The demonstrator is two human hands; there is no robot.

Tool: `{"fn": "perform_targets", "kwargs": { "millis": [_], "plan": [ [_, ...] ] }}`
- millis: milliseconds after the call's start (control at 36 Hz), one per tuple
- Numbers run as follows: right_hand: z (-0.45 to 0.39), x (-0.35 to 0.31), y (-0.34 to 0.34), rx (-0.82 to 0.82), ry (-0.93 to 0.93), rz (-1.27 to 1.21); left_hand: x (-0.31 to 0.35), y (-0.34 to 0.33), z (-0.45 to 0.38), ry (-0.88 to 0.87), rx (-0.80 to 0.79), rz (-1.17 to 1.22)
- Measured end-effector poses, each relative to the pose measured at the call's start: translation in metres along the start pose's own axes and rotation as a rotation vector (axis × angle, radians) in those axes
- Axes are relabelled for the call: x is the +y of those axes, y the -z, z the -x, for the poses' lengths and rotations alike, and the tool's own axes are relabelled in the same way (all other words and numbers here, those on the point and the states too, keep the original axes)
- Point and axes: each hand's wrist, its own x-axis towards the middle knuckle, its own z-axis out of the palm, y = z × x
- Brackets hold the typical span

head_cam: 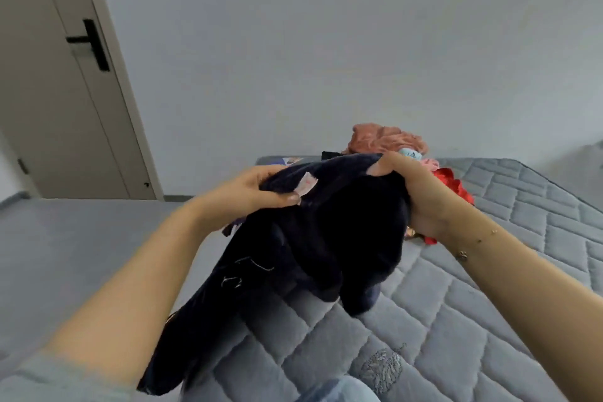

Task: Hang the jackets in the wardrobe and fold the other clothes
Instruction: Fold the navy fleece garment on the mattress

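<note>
A dark navy garment (313,238) hangs lifted above the near part of a grey quilted mattress (489,271), held up at its top edge by both hands, and its lower folds droop down toward the mattress surface and the person's lap. The cloth looks soft and velvety; whether it is a jacket or some other piece cannot be told from here. A small pink label (306,185) sticks out of the upper edge, and thin pale stitching or threads show lower on the fabric. The left hand (257,191) grips the top edge at the left, fingers curled behind the cloth and the thumb pressed on the front just beside the label. The right hand (411,186) grips the top edge at the right, thumb over the front and fingers wrapped round a bunched fold. A fine bracelet (470,246) lies round the right wrist. Behind the hands, farther along the mattress, sits a heap of other clothes: a salmon-pink piece (385,137) on top, a bright red one (453,184) beside the right hand, and a small pale blue patch (409,153) between them. Pale blue denim (336,390) shows at the bottom edge. Beyond the mattress stand a plain white wall (326,42) and, at left, a beige door (58,91) with a black handle (89,42), above a grey floor (81,254).
</note>
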Motion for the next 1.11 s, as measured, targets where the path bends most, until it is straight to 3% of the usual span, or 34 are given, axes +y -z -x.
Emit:
{"fn": "perform_targets", "kwargs": {
  "millis": [83,194,250,389,444,583,667,778,917,1111],
  "plan": [
    [0.002,-0.022,0.005,0.066,0.032,-0.144,0.026,-0.014,-0.014,-0.061,0.188,0.054],
    [0.008,-0.025,0.01,0.096,-0.01,-0.272,0.026,-0.045,-0.033,0.05,0.669,-0.488],
    [0.011,-0.018,0.014,0.132,-0.027,-0.369,0.016,-0.064,-0.031,0.093,0.65,-0.476],
    [0.011,0.002,0.019,0.145,-0.047,-0.519,-0.015,-0.1,-0.021,0.207,0.306,-0.191],
    [0.008,0.007,0.018,0.158,-0.056,-0.578,-0.024,-0.112,-0.02,0.174,0.26,-0.187],
    [-0.001,0.002,0.014,0.136,0.008,-0.776,-0.037,-0.119,-0.033,-0.014,0.478,-0.292],
    [0.001,-0.013,0.021,0.114,0.073,-0.832,-0.031,-0.093,-0.045,-0.042,0.448,-0.285],
    [0.011,-0.047,0.051,0.257,0.128,-0.852,0.002,-0.047,-0.06,-0.077,0.461,-0.465],
    [0.021,-0.098,0.086,0.388,0.202,-0.699,0.078,-0.003,-0.088,-0.168,0.559,-0.548],
    [0.047,-0.174,0.124,0.327,0.258,-0.394,0.183,0.021,-0.123,-0.289,0.708,-0.361]
  ]
}}
